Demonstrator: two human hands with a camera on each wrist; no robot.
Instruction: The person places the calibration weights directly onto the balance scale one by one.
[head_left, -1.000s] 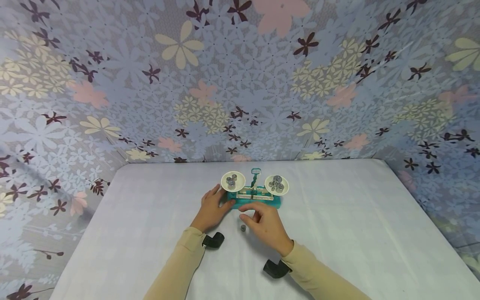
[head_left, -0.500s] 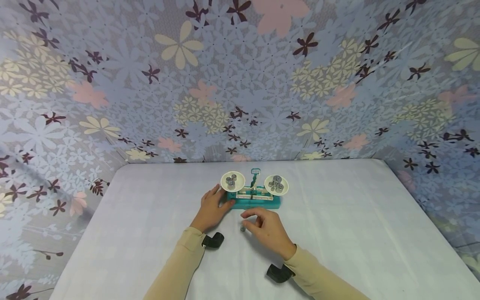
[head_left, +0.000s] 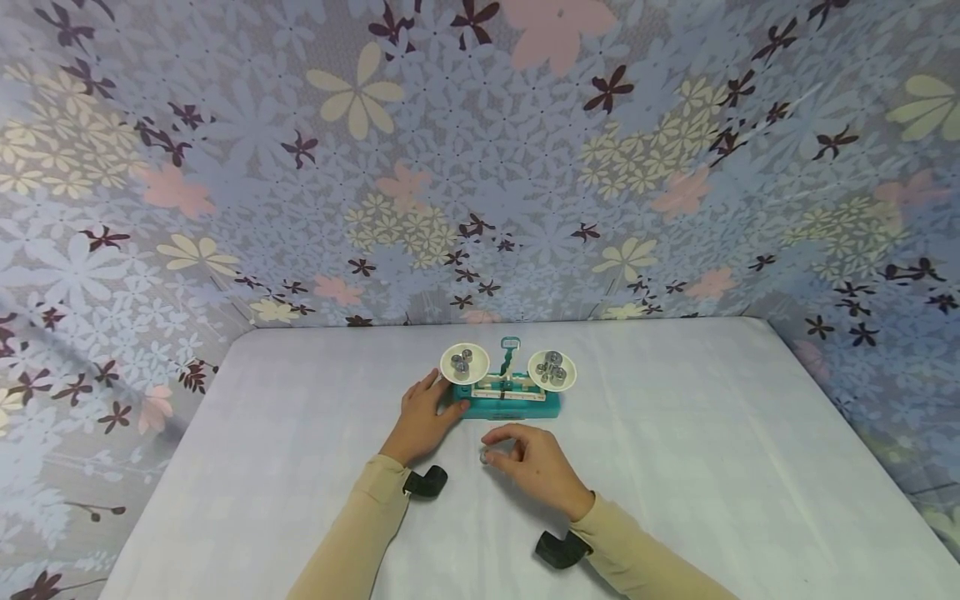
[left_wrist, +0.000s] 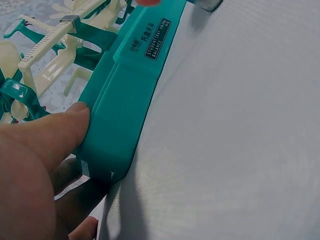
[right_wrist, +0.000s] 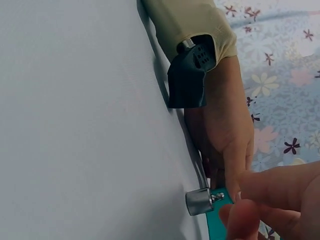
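Observation:
A teal balance scale with two white pans stands near the back of the table. My left hand grips the left end of its base, thumb on the upper edge in the left wrist view and fingers around the end. In front of the base, a small metal knobbed weight stands on the cloth. My right hand is beside it, thumb and forefinger parted and their tips close to the knob. The thumb partly covers the weight in the head view.
Metal weights sit in the left pan, and several more in the right pan. White cloth covers the table. Flowered fabric rises behind it. A black wrist camera hangs under the right sleeve, another at the left wrist.
My right hand has come down toward the weight and slightly nearer me, its thumb now overlapping the weight in the head view. The left hand has stayed on the scale.

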